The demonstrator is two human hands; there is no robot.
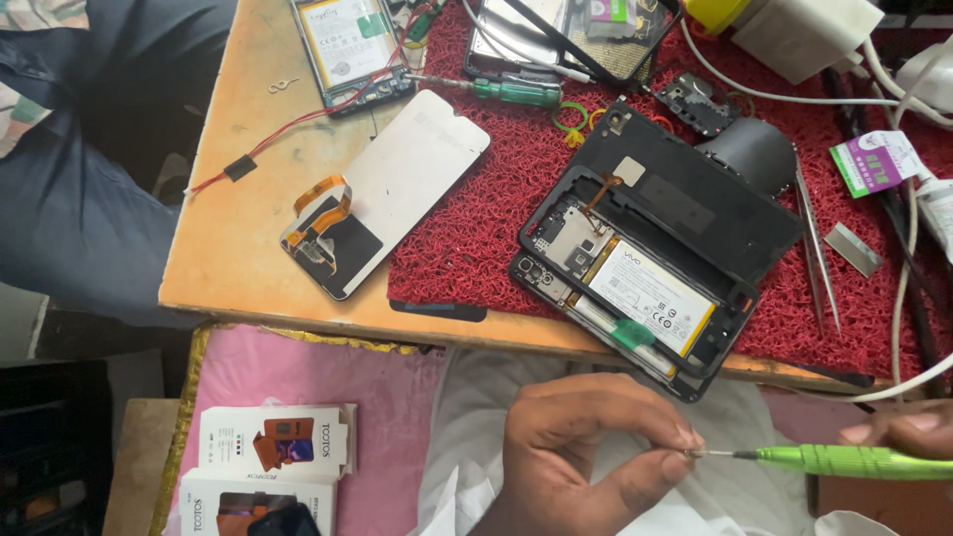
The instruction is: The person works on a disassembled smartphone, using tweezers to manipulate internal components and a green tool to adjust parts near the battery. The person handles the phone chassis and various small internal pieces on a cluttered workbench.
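Below the table's near edge, the left hand (571,452) pinched the tip of a slim, light green screwdriver (844,461) whose handle the right hand (908,427) gripped.

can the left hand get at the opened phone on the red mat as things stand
Probably yes, once freed. The left hand is pinching the tip of the green screwdriver held by the right hand; the opened phone lies just beyond it at the table edge, with nothing between.

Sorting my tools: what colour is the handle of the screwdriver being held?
Light green, seen in the head view: screwdriver.
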